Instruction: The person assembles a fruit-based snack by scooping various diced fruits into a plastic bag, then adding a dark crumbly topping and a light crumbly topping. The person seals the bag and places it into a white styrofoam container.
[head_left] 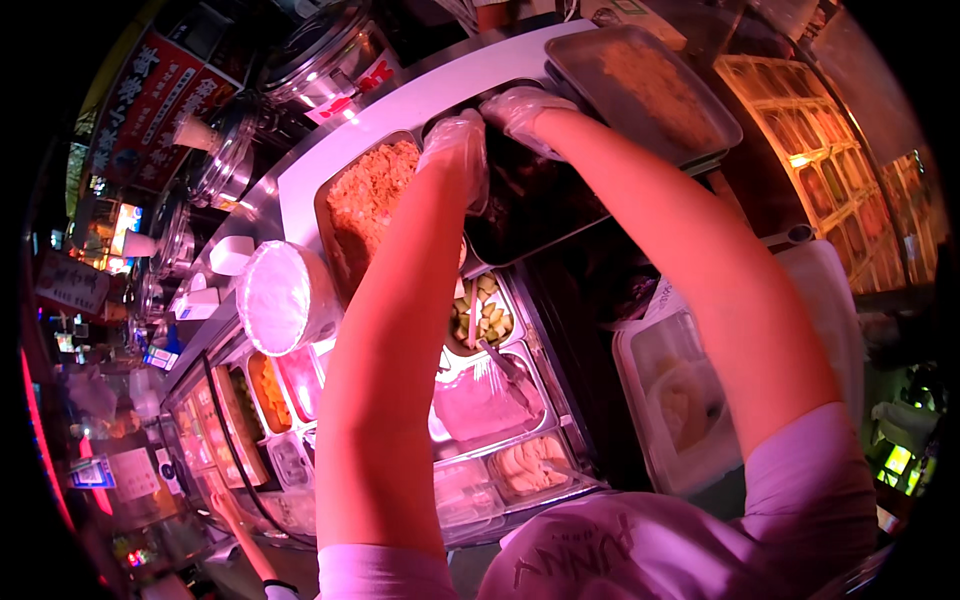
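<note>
Left hand (458, 148), right hand (525, 110): gloved, outstretched, at far end of dark tray (548, 245); grip can't be told.

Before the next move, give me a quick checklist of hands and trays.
1. Gloves: ok; clear ones cover the left hand and right hand.
2. Hands placed: ok; both are at the far end of the black tray.
3. Grip: cannot tell; the hands' undersides are out of view.
4. Black tray's contents: cannot tell; too dark.
5. Clear view of the shredded food: not ok; the left forearm hides part.
</note>
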